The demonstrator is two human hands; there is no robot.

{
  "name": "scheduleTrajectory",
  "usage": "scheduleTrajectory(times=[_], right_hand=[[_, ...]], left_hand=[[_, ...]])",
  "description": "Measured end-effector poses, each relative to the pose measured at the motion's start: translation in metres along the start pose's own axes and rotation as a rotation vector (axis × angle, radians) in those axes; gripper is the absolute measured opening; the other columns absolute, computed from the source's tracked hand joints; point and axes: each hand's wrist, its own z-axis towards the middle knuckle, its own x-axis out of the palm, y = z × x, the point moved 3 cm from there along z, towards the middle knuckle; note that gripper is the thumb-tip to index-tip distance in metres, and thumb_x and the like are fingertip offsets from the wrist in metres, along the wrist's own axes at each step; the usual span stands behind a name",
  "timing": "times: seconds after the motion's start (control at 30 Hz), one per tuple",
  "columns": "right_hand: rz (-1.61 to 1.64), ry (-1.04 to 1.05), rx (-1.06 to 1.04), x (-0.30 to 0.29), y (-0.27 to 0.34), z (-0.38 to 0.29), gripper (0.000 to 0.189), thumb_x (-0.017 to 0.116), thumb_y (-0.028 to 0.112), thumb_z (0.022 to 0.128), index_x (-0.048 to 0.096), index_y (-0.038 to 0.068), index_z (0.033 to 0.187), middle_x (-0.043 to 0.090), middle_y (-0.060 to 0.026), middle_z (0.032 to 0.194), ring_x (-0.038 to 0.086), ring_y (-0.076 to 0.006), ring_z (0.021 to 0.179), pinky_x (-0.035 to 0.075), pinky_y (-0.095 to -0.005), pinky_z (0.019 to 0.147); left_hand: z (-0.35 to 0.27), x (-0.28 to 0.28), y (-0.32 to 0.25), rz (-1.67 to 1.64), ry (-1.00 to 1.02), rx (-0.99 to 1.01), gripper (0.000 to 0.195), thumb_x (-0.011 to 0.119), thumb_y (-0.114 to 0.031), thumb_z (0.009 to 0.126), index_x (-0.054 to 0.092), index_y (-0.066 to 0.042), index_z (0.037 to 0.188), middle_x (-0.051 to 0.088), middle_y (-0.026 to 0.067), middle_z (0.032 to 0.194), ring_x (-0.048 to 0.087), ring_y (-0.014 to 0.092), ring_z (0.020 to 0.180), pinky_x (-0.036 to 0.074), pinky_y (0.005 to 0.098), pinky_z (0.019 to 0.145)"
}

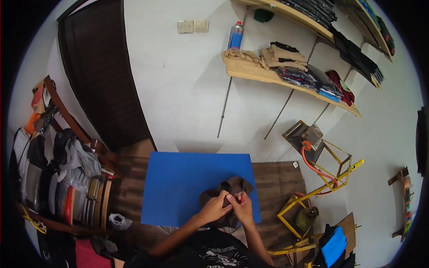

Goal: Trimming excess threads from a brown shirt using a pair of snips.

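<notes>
On a blue tabletop point(177, 181) lies a dark brown item point(209, 194), soft-looking, perhaps a cloth bag or garment, near the front right edge. My left hand point(216, 207) pinches a dark part of it between thumb and fingers. Close beside it, my right hand point(242, 206) holds a small red-handled tool point(242, 198), its thin blade or shaft pointing away from me; the kind of tool cannot be told. The two hands nearly meet over the brown item. What lies beneath my fingers is hidden.
Yellow metal frames point(291, 201) with an orange hose point(310, 164) and a green gas cylinder point(306, 217) stand at the right. Clothes and a rack point(97, 201) fill the left. Wooden shelves point(248, 72) hold folded garments and a spray can point(236, 36). A white plastic bag point(119, 221) lies on the floor.
</notes>
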Motion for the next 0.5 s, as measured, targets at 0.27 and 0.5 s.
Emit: scheduleTrajectory(times=[0.27, 0.5], right_hand=[[-0.012, 0.048, -0.209, 0.02, 0.09, 0.018, 0.04, 0.077, 0.012, 0.087, 0.039, 0.009, 0.076, 0.052, -0.0013, 0.076, 0.05, -0.0075, 0.075, 0.044, -0.0235, 0.068], [-0.191, 0.185, -0.323, 0.053, 0.115, 0.019, 0.041, 0.069, 0.022, 0.095, 0.038, 0.006, 0.074, 0.041, -0.0006, 0.067, 0.036, -0.0092, 0.066, 0.036, -0.0254, 0.058]], left_hand=[[-0.016, -0.038, -0.035, -0.745, -0.046, -0.172, 0.031, 0.064, -0.014, 0.098, 0.044, -0.008, 0.121, 0.064, 0.0039, 0.083, 0.058, 0.006, 0.074, 0.043, 0.0218, 0.062], [-0.02, -0.08, -0.042, -0.555, -0.081, -0.385, 0.021, 0.066, -0.02, 0.096, 0.054, -0.008, 0.108, 0.062, 0.0006, 0.078, 0.053, 0.004, 0.064, 0.039, 0.0199, 0.054]])
